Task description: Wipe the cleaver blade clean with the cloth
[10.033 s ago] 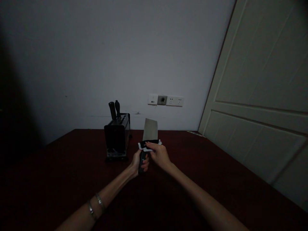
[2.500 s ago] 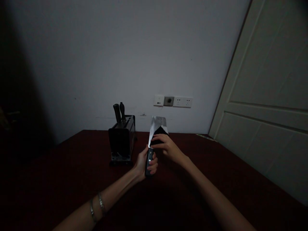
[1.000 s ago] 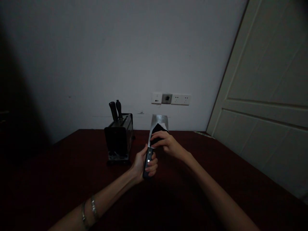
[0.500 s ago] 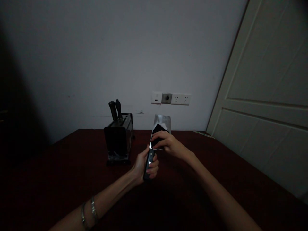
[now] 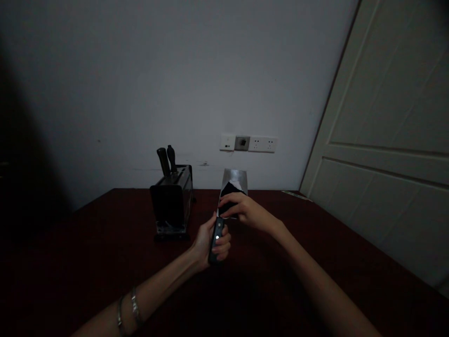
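Observation:
My left hand (image 5: pixel 210 241) is wrapped round the dark handle of a cleaver (image 5: pixel 237 177), holding it with the broad steel blade pointing up above the dark red table (image 5: pixel 87 262). My right hand (image 5: pixel 242 210) is closed on a dark cloth (image 5: pixel 228 193) and presses it against the lower part of the blade. Two bracelets sit on my left wrist.
A black knife block (image 5: pixel 171 203) with two dark handles sticking out stands on the table left of my hands. A row of wall sockets (image 5: pixel 248 143) is on the grey wall behind. A pale panelled door (image 5: pixel 386 140) fills the right side.
The blade has turned from flat-on to slightly edge-on, and my right hand with the cloth has moved from the blade's base up along its side. In the last second it barely shifts.

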The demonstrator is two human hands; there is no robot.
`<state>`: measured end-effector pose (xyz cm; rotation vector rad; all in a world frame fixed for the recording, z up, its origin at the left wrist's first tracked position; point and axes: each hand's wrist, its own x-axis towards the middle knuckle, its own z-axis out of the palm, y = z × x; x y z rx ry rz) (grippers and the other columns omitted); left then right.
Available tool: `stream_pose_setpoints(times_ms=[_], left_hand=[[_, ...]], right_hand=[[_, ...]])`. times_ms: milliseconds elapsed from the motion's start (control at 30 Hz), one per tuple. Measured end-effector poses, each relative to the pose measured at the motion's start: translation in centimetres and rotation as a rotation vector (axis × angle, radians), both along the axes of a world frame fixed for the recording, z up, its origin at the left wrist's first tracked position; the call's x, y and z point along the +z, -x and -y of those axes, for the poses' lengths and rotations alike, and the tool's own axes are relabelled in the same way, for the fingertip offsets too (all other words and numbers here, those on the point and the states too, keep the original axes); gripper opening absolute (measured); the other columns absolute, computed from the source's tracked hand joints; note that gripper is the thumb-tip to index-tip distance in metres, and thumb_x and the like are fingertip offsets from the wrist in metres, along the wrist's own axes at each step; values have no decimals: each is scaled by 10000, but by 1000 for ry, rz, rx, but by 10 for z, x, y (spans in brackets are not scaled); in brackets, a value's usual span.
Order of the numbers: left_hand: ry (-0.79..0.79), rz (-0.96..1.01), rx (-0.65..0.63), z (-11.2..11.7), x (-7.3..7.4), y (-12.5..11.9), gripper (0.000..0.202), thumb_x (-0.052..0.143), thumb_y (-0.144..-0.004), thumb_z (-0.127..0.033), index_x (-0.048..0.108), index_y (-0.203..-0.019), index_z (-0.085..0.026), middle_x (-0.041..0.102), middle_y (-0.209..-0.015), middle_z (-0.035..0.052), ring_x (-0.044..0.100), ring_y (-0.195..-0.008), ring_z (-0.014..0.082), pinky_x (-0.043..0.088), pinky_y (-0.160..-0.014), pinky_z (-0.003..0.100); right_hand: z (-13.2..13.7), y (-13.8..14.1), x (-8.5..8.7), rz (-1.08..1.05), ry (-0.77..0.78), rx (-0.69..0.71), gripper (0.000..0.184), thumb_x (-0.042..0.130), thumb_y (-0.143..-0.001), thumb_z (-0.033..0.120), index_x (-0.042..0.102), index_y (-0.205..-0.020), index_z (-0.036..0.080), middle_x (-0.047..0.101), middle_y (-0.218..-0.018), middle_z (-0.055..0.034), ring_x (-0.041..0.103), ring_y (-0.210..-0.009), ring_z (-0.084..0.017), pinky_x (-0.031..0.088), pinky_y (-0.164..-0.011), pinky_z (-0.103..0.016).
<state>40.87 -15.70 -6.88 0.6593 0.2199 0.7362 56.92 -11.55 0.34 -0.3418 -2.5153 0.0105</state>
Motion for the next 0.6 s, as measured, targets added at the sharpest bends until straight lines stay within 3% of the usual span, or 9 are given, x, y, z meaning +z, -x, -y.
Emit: stream_pose_setpoints(times_ms=[100, 333, 600], left_hand=[[10, -4, -4, 0, 0, -1, 633, 132, -858, -582, 496, -592, -137, 292, -410, -48, 188, -279, 52, 287, -274, 188], [56, -26, 71, 5, 9, -5, 643, 121, -867, -565, 490, -561, -136, 275, -396, -50, 170, -272, 46, 269, -259, 179], [33, 22, 22, 7, 4, -10, 648, 100, -866, -564, 474, -551, -139, 259, -406, -53, 155, -275, 45, 274, -262, 182]], right_hand=[[1, -2, 3, 0, 28, 22, 470, 383, -626, -102, 707, -834, 167, 635, -1004, -69, 531, -1024, -161, 418, -898, -340], [3, 0, 0, 54, -11, -52, 532, 400, -647, -87, 664, -1005, 206, 582, -1136, -68, 490, -1095, -169, 378, -938, -369], [0, -6, 6, 18, 83, 20, 484, 373, -612, -96, 713, -827, 172, 632, -1012, -63, 537, -1016, -153, 412, -894, -318]])
